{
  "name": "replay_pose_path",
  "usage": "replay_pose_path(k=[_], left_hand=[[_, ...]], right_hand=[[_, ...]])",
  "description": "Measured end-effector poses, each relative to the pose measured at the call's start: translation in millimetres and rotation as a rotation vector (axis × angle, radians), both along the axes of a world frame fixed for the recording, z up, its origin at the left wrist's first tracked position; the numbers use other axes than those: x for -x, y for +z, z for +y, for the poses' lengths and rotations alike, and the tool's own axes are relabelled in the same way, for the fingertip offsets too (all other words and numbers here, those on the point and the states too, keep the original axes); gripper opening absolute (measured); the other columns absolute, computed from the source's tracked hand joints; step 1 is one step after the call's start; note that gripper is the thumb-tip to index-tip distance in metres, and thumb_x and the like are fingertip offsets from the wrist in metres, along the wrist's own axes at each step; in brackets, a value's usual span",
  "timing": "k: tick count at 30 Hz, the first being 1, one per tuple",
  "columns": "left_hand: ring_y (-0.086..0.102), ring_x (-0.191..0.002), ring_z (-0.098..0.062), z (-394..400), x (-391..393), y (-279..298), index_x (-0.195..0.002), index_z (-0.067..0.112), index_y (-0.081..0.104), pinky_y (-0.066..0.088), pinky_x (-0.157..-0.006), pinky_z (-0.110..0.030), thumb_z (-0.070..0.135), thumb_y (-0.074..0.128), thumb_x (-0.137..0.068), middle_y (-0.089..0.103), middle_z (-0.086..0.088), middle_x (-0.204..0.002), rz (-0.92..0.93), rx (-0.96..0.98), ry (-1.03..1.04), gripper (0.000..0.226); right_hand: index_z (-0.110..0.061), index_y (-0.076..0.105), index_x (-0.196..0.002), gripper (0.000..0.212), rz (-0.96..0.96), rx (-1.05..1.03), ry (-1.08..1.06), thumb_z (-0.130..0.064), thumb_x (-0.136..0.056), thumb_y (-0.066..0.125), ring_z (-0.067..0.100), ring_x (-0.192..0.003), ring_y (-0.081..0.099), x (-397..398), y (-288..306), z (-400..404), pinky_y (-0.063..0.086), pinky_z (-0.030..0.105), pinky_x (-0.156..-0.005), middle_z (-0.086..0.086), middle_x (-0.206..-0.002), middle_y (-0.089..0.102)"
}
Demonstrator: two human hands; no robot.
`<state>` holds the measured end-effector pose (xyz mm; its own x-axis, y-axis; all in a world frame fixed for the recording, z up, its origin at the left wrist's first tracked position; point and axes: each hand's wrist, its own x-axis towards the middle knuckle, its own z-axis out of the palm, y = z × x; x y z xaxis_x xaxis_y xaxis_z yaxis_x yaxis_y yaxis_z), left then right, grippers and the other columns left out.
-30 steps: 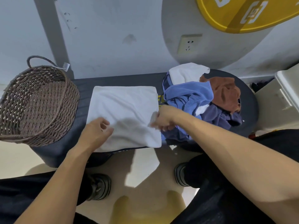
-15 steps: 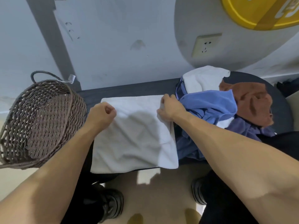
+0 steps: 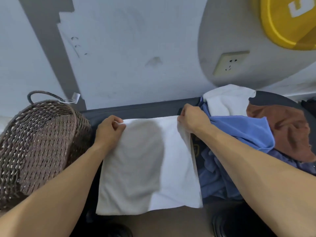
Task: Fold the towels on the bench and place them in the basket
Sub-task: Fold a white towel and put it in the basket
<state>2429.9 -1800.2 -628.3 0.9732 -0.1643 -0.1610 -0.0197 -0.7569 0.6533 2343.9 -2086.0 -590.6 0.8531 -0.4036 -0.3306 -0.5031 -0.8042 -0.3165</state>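
A white towel [image 3: 150, 165] lies spread flat across the dark bench [image 3: 136, 108], its near edge hanging over the front. My left hand [image 3: 109, 130] pinches the towel's far left corner. My right hand [image 3: 190, 119] grips its far right corner, and the right edge is lifted a little. A brown woven basket [image 3: 39, 144] with a loop handle stands at the bench's left end, close to my left arm. A heap of unfolded towels lies on the right: a blue one [image 3: 244, 130], a white one [image 3: 227, 100] and a rust-brown one [image 3: 289, 130].
A pale wall with a power socket [image 3: 230, 63] rises directly behind the bench. A yellow sign [image 3: 287, 23] hangs at the top right. Black shoes [image 3: 220, 221] stand on the tan floor in front of the bench.
Both hands moved from the towel's near part to its far corners and closed on them. The right edge has come up slightly, and the view has shifted closer.
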Motion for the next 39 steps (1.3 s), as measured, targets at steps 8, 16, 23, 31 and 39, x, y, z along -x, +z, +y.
replay_pose_path(k=[8, 16, 23, 31, 39], left_hand=[[0.055, -0.069, -0.004, -5, -14, 6, -0.077, 0.026, 0.06, 0.039, -0.061, -0.022, 0.025, 0.067, -0.086, 0.06, 0.011, -0.071, 0.078, -0.038, -0.008, 0.011], [0.053, -0.089, -0.02, -1, -14, 3, -0.107, 0.018, 0.062, 0.04, -0.088, -0.028, 0.026, 0.069, -0.085, 0.051, -0.009, -0.114, -0.003, -0.119, 0.126, 0.024], [0.057, -0.082, -0.021, 4, -19, 25, -0.073, 0.028, 0.054, 0.041, -0.073, -0.031, 0.025, 0.072, -0.079, 0.06, 0.004, -0.082, 0.085, -0.272, -0.081, 0.019], [0.059, -0.075, -0.012, 20, -18, 29, -0.075, 0.021, 0.066, 0.046, -0.07, -0.026, 0.016, 0.08, -0.078, 0.066, 0.005, -0.078, 0.115, 0.11, 0.05, 0.015], [0.064, -0.093, -0.017, 29, -19, 15, -0.088, 0.022, 0.073, 0.053, -0.084, -0.034, 0.008, 0.06, -0.093, 0.071, -0.001, -0.099, 0.303, 0.414, 0.249, 0.02]], right_hand=[[-0.011, 0.05, -0.116, 0.029, 0.078, -0.068, -0.069, -0.028, -0.093, 0.056, 0.03, -0.099, 0.056, -7, -6, -1, 0.049, 0.038, -0.079, 0.011, -0.111, 0.054], [-0.01, 0.056, -0.068, 0.027, 0.177, -0.044, -0.097, -0.028, -0.086, 0.063, 0.019, -0.055, 0.049, -6, -1, -3, 0.036, 0.025, -0.046, 0.004, -0.063, 0.053], [-0.012, 0.048, -0.068, 0.033, 0.24, -0.041, -0.042, -0.034, -0.089, 0.059, 0.017, -0.056, 0.049, -8, 4, 1, 0.041, 0.028, -0.053, 0.001, -0.066, 0.051], [0.005, 0.066, -0.118, 0.044, 0.087, -0.495, -0.296, -0.013, -0.079, 0.075, 0.029, -0.113, 0.063, -7, 17, -14, 0.054, 0.046, -0.094, 0.026, -0.114, 0.066], [-0.005, 0.07, -0.102, 0.022, 0.056, -0.8, -0.446, -0.009, -0.082, 0.078, 0.019, -0.074, 0.067, -4, 11, -17, 0.059, 0.031, -0.064, 0.008, -0.088, 0.071]])
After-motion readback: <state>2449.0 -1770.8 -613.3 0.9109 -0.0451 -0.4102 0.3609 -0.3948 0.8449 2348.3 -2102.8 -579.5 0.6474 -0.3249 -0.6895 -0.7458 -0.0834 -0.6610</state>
